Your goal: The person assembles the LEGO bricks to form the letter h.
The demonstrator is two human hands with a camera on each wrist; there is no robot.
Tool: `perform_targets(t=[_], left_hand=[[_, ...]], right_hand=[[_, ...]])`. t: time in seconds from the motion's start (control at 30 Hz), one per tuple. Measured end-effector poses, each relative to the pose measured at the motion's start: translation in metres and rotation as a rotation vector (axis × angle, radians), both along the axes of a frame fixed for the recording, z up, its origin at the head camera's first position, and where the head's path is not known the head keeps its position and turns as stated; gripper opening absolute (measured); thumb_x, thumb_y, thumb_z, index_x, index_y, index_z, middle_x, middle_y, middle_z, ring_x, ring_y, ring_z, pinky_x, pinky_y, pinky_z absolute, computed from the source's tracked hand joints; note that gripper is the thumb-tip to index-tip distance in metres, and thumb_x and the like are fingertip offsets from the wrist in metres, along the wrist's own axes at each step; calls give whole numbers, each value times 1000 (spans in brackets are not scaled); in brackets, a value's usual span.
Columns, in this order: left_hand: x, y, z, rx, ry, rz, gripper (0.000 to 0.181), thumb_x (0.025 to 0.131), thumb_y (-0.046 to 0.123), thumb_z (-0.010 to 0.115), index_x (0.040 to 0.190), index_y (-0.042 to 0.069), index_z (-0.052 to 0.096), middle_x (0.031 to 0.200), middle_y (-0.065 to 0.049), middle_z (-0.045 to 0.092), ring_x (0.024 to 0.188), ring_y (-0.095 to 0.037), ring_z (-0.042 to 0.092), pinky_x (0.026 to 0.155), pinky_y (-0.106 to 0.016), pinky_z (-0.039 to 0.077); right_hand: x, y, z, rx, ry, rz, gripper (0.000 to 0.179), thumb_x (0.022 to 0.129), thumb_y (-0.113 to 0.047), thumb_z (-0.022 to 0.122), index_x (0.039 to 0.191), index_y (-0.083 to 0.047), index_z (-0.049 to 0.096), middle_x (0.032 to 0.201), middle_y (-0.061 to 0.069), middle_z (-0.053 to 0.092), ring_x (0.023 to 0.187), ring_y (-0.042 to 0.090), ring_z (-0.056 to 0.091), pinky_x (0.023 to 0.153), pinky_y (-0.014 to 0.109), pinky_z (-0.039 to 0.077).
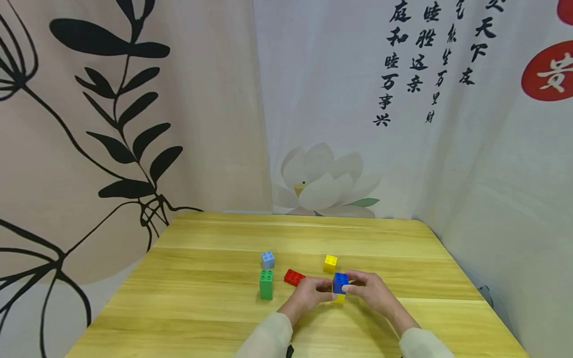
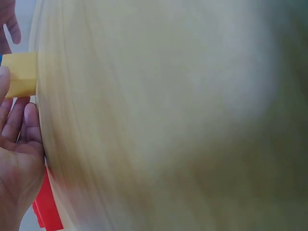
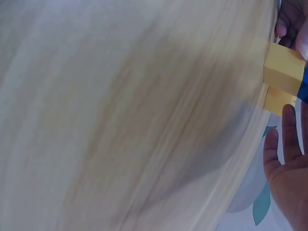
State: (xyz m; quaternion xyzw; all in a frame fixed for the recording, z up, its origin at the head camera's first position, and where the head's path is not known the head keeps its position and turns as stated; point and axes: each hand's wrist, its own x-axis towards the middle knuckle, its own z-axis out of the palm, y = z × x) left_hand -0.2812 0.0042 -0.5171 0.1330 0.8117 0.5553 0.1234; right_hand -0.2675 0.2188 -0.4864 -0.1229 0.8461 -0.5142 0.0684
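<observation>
A blue toy building block sits on top of a yellow block, right of the table's middle. From the left, my left hand grips the yellow block, its thumb near the seam with the blue one. On the other side my right hand pinches the blue block between thumb and fingers. The left wrist view catches the yellow block beside the left hand. In the right wrist view the yellow block shows above the right hand, with the blue block partly cut off.
A red block lies just beyond my left hand. Farther left stand a tall green block and a light blue block. Another yellow block is behind the stack. Printed curtains hang around the wooden table.
</observation>
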Motion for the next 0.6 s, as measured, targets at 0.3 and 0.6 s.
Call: perform_targets(t=[0.3,0.6], left_hand=[[-1,-1,-1,5,6,-3,35,85,21,80,118,14,73,112,2,72,106,-16,64,98,-45,47],[0,1,0,1,8,-10,33,85,21,80,117,14,74,109,2,72,102,-15,64,96,-45,48]], right_hand=[[-2,-2,3,36,55,40,47,92,-28,73,128,0,64,116,13,68,101,25,64,85,43,54],[1,-1,0,16,29,7,47,91,-27,73,129,0,63,118,15,68,103,28,64,87,45,54]])
